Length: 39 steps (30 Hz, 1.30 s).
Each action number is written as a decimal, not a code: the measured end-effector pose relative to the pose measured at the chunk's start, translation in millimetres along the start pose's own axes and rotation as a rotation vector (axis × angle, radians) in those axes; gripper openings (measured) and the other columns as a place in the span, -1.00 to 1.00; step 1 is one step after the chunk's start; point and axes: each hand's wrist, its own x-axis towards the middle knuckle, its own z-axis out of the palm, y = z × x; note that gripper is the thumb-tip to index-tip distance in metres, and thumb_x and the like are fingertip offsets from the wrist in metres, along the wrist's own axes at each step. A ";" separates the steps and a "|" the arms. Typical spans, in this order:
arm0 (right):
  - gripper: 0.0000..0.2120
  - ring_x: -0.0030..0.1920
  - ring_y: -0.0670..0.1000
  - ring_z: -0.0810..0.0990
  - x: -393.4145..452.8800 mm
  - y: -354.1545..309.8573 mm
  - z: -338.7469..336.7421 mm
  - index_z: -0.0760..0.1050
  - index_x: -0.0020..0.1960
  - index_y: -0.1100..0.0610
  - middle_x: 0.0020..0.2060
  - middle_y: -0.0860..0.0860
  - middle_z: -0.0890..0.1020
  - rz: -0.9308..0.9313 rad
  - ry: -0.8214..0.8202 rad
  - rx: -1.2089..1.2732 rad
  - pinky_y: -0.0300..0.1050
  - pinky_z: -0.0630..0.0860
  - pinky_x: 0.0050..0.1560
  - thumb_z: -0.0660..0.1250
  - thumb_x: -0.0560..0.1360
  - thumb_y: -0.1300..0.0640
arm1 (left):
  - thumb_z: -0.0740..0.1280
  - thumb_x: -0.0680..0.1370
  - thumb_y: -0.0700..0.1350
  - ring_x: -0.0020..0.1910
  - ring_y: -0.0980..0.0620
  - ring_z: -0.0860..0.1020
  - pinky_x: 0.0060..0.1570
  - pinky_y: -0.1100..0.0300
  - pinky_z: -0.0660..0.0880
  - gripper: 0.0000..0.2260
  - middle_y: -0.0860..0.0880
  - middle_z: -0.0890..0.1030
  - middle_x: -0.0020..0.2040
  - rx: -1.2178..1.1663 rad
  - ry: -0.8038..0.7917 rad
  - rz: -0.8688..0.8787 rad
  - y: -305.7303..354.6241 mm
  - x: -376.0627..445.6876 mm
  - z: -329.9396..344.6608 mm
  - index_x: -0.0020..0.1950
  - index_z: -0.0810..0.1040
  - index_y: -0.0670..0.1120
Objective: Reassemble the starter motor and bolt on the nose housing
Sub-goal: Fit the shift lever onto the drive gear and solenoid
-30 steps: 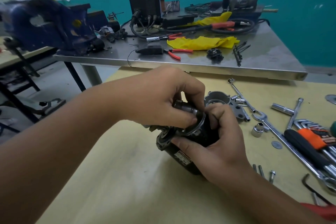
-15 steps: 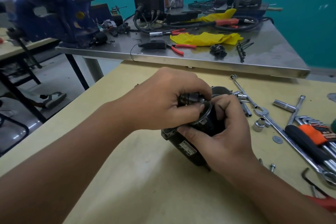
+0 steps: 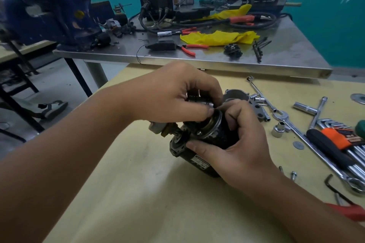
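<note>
Since half a second ago motor tipped slightly: left hand (image 3: pixel 173 94) fingers pinching steel pinion shaft (image 3: pixel 199 101) for seating, right hand (image 3: pixel 235 144) gripping black cylindrical starter motor body (image 3: pixel 199 154) steady on yellow surface (image 3: pixel 138 193), grey nose housing (image 3: pixel 237 92) waiting behind.

A pale yellow worktable (image 3: pixel 122 199) fills the lower frame; at right centre on it lie a grey nose housing (image 3: pixel 254 107), loose sockets (image 3: pixel 278 129), a T-handle wrench (image 3: pixel 316 110), hex keys (image 3: pixel 333 124), a washer (image 3: pixel 298 145) and bolts (image 3: pixel 293 175). Behind, across the upper frame, a steel table (image 3: pixel 292 55) carries a blue vise (image 3: pixel 49 17), red-handled pliers (image 3: pixel 190 47) and yellow cloth (image 3: pixel 217 38).
</note>
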 end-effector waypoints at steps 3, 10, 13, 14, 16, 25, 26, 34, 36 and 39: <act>-0.44 -0.24 0.24 0.44 0.4 0.1 -0.7 0.27 -0.12 0.08 -0.22 0.04 0.42 -0.010 -0.025 0.000 0.24 0.43 -0.31 0.62 0.23 -0.07 | 0.38 0.54 -0.19 -0.17 -0.02 0.67 -0.20 0.09 0.62 -0.88 0.04 0.68 -0.17 -0.064 -0.064 -0.031 -2.2 0.6 -5.7 0.04 0.68 -0.11; -0.44 -0.27 0.11 0.38 2.8 1.2 -1.1 0.23 -0.15 -0.02 -0.24 -0.12 0.37 -0.026 -0.062 0.012 0.16 0.40 -0.35 0.64 0.24 -0.06 | 0.36 0.54 -0.18 -0.30 0.03 0.61 -0.34 0.20 0.55 -0.92 0.01 0.64 -0.25 -0.084 -0.192 -0.066 -2.1 8.9 -14.6 -0.04 0.65 -0.12; -0.43 -0.26 0.10 0.39 2.9 3.4 -1.5 0.23 -0.14 -0.03 -0.24 -0.14 0.37 -0.020 -0.060 0.007 0.16 0.41 -0.34 0.65 0.24 -0.07 | 0.39 0.54 -0.18 -0.26 0.06 0.64 -0.32 0.21 0.57 -0.93 -0.01 0.65 -0.22 -0.114 -0.188 -0.066 -5.5 8.1 -14.5 -0.02 0.64 -0.15; -0.43 -0.26 0.13 0.41 3.3 4.6 -2.0 0.24 -0.14 -0.02 -0.24 -0.12 0.39 -0.002 -0.050 0.009 0.19 0.43 -0.33 0.64 0.23 -0.08 | 0.41 0.55 -0.19 -0.23 0.10 0.66 -0.31 0.26 0.58 -0.92 0.00 0.65 -0.20 -0.127 -0.156 -0.066 -7.5 6.4 -12.2 0.00 0.63 -0.18; -0.42 -0.24 0.19 0.46 4.0 6.1 -3.4 0.26 -0.12 0.03 -0.24 -0.04 0.44 0.046 -0.023 0.015 0.25 0.47 -0.29 0.64 0.22 -0.09 | 0.43 0.57 -0.21 -0.20 0.24 0.65 -0.27 0.42 0.53 -0.88 0.02 0.65 -0.15 -0.149 -0.073 -0.064 -11.3 2.7 -5.7 0.08 0.63 -0.22; -0.38 -0.14 0.09 0.61 -1.6 9.0 -8.1 0.29 0.05 -0.06 -0.10 -0.05 0.54 0.067 0.013 0.103 0.23 0.59 -0.19 0.65 0.22 -0.04 | 0.45 0.52 0.00 -0.07 0.15 0.67 -0.20 0.11 0.65 -0.73 0.25 0.65 -0.04 -0.021 0.046 -0.090 -3.8 -2.6 4.3 0.22 0.65 0.11; -0.36 -0.12 0.04 0.64 -1.6 8.5 -8.3 0.29 0.09 -0.11 -0.08 -0.08 0.56 0.056 0.020 0.113 0.18 0.61 -0.16 0.65 0.22 -0.03 | 0.43 0.53 0.00 -0.03 0.20 0.66 -0.12 0.11 0.64 -0.70 0.28 0.65 -0.01 0.020 0.056 -0.082 -2.2 -3.0 5.3 0.27 0.64 0.12; -0.28 0.10 0.02 0.64 0.1 6.7 -13.1 0.41 0.41 -0.09 0.12 -0.04 0.59 -0.076 0.001 -0.035 -0.03 0.60 0.07 0.61 0.31 -0.07 | 0.41 0.57 0.17 0.15 0.07 0.59 0.12 0.11 0.53 -0.55 0.06 0.61 0.18 0.245 0.907 -0.041 -15.8 -47.4 41.3 0.35 0.50 -0.06; -0.30 0.09 0.04 0.65 -1.3 6.6 -12.1 0.42 0.38 -0.14 0.11 -0.06 0.59 -0.047 0.006 -0.021 0.02 0.61 0.07 0.60 0.31 -0.09 | 0.46 0.56 0.09 0.05 -0.01 0.58 0.04 0.05 0.50 -0.52 0.00 0.60 0.08 -0.232 1.291 -0.147 -27.8 -59.3 78.4 0.27 0.47 -0.23; -0.31 0.11 0.06 0.65 -2.6 6.1 -10.8 0.43 0.38 -0.13 0.13 -0.05 0.59 -0.036 0.012 0.001 0.09 0.63 0.09 0.61 0.31 -0.09 | 0.58 0.40 0.19 0.14 -0.09 0.66 0.08 -0.03 0.61 -0.33 -0.03 0.68 0.16 -1.029 1.126 -0.332 -34.4 -63.6 131.9 0.36 0.45 -0.10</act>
